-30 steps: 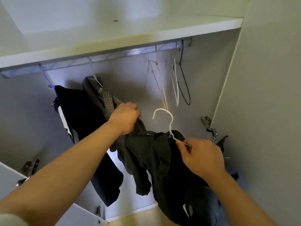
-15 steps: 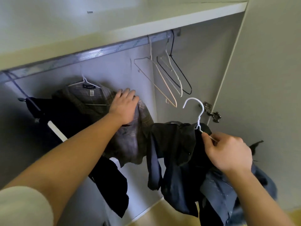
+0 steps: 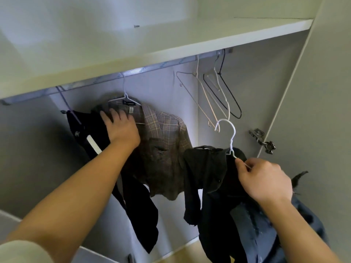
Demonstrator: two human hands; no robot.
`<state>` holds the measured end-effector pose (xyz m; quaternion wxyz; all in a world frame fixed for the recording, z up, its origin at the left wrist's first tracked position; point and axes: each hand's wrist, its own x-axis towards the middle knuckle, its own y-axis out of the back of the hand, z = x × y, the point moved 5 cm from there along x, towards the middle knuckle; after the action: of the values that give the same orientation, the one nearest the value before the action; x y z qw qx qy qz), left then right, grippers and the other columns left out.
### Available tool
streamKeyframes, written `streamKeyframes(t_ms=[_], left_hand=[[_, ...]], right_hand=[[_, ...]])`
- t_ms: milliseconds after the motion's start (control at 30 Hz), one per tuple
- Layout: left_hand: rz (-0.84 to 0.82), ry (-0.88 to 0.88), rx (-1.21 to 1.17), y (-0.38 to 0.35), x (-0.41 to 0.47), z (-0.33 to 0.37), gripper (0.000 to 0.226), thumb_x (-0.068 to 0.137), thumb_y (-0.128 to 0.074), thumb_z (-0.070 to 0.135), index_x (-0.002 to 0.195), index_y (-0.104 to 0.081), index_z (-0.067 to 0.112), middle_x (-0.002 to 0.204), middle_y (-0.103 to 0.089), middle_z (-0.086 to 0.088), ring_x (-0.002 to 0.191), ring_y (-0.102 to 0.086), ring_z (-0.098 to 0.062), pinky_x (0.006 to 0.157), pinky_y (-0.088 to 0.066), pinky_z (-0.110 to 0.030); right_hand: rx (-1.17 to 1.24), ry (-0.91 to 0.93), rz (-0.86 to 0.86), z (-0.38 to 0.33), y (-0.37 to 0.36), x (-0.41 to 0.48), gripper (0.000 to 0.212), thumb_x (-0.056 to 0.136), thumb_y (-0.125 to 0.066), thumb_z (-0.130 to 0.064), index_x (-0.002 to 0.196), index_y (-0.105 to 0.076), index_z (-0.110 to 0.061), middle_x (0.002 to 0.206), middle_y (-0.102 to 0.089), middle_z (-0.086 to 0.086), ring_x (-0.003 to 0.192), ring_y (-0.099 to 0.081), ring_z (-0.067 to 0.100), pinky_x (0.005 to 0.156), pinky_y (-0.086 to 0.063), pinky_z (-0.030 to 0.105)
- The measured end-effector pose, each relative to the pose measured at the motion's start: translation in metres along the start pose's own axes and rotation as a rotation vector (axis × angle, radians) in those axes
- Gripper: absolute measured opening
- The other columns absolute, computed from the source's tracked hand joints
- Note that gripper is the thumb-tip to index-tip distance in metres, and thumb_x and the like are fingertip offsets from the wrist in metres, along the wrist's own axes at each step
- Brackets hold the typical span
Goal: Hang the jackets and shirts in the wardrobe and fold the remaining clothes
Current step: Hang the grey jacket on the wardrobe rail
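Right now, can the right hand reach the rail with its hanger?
Probably yes: the right hand pinches the white hanger below bare rail, between the plaid shirt and empty hangers.

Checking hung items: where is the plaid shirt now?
Head view, left of centre: the plaid shirt hangs on the rail between a black garment to its left and empty hangers to its right, touched by the left hand.
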<state>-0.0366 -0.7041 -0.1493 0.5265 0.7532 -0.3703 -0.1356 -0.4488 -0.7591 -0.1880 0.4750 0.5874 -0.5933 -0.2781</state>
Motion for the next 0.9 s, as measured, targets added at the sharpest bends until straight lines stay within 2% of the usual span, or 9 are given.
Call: streamKeyframes(t_ms=[133,200,267,300,433,667,767,833,900], left_hand=[[-0.245,0.228,0.131,-0.03,-0.018,-0.037,0.089,0.088,-0.056,0.052,0.162,-0.019,0.021,0.169,-0.003,-0.016,0.148,0.011,-0.056,0.094,0.005,-0.092],[-0.285,0.246,0.142,-0.041,-0.024,-0.051,0.085,0.093,-0.054,0.05,0.162,-0.014,0.021,0.17,0.002,-0.015,0.148,0.014,-0.055,0.097,-0.015,-0.09],[-0.278,0.229,0.188,-0.047,-0.029,-0.064,0.078,0.097,-0.052,0.041,0.163,-0.017,0.016,0.17,0.0,-0.016,0.151,0.01,-0.051,0.093,-0.047,-0.063],[-0.269,0.218,0.24,-0.049,-0.031,-0.07,0.076,0.098,-0.051,0.038,0.162,-0.02,0.012,0.169,-0.002,-0.018,0.152,0.008,-0.048,0.083,-0.049,-0.046],[-0.316,0.203,0.39,-0.058,-0.039,-0.097,0.066,0.099,-0.049,0.035,0.158,-0.032,0.012,0.168,-0.004,-0.022,0.155,0.01,-0.041,0.075,-0.034,-0.038],[-0.404,0.34,0.326,-0.065,-0.045,-0.135,0.064,0.102,-0.045,0.033,0.161,-0.027,0.015,0.17,-0.004,-0.015,0.155,0.014,-0.037,0.083,-0.038,-0.04],[-0.455,0.32,0.385,-0.05,-0.045,-0.113,0.068,0.101,-0.045,0.042,0.161,-0.024,0.016,0.169,-0.007,-0.02,0.153,0.008,-0.049,0.105,-0.027,-0.073],[-0.339,0.206,0.279,-0.028,-0.037,-0.077,0.071,0.096,-0.054,0.043,0.158,-0.033,0.015,0.166,-0.017,-0.022,0.151,-0.007,-0.051,0.109,-0.012,-0.079],[-0.043,-0.081,0.093,0.003,-0.026,-0.03,0.069,0.085,-0.066,0.032,0.148,-0.044,0.017,0.159,-0.032,-0.019,0.149,-0.023,-0.042,0.116,-0.02,-0.069]], right_hand=[[0.017,0.084,-0.026,-0.015,-0.009,-0.001,0.051,0.094,-0.046,-0.064,0.064,-0.06,-0.025,0.057,-0.053,-0.006,0.053,-0.05,0.022,0.049,-0.034,0.024],[0.021,0.125,-0.045,-0.026,-0.014,-0.003,0.049,0.094,-0.046,-0.063,0.065,-0.061,-0.026,0.056,-0.052,-0.008,0.051,-0.047,0.018,0.049,-0.034,0.023],[0.018,0.161,-0.074,-0.036,-0.02,-0.005,0.05,0.094,-0.045,-0.064,0.067,-0.062,-0.026,0.056,-0.053,-0.008,0.052,-0.052,0.019,0.052,-0.042,0.025],[0.019,0.18,-0.085,-0.041,-0.022,-0.006,0.05,0.095,-0.044,-0.064,0.067,-0.061,-0.026,0.055,-0.053,-0.008,0.052,-0.053,0.019,0.053,-0.046,0.026],[0.059,0.225,-0.074,-0.053,-0.025,-0.009,0.05,0.095,-0.046,-0.062,0.062,-0.056,-0.025,0.053,-0.053,-0.008,0.049,-0.051,0.016,0.048,-0.04,0.022],[0.083,0.267,-0.078,-0.061,-0.025,-0.01,0.051,0.095,-0.043,-0.064,0.064,-0.055,-0.026,0.054,-0.054,-0.008,0.05,-0.053,0.016,0.052,-0.049,0.026],[0.098,0.279,-0.061,-0.063,-0.024,-0.012,0.049,0.096,-0.043,-0.064,0.065,-0.056,-0.028,0.053,-0.053,-0.011,0.048,-0.053,0.013,0.05,-0.048,0.025],[0.112,0.289,-0.062,-0.064,-0.025,-0.012,0.049,0.096,-0.043,-0.064,0.067,-0.058,-0.028,0.053,-0.053,-0.012,0.047,-0.053,0.012,0.05,-0.051,0.026],[0.123,0.3,-0.062,-0.065,-0.025,-0.014,0.049,0.096,-0.043,-0.065,0.068,-0.06,-0.027,0.051,-0.053,-0.011,0.047,-0.054,0.011,0.05,-0.053,0.028]])
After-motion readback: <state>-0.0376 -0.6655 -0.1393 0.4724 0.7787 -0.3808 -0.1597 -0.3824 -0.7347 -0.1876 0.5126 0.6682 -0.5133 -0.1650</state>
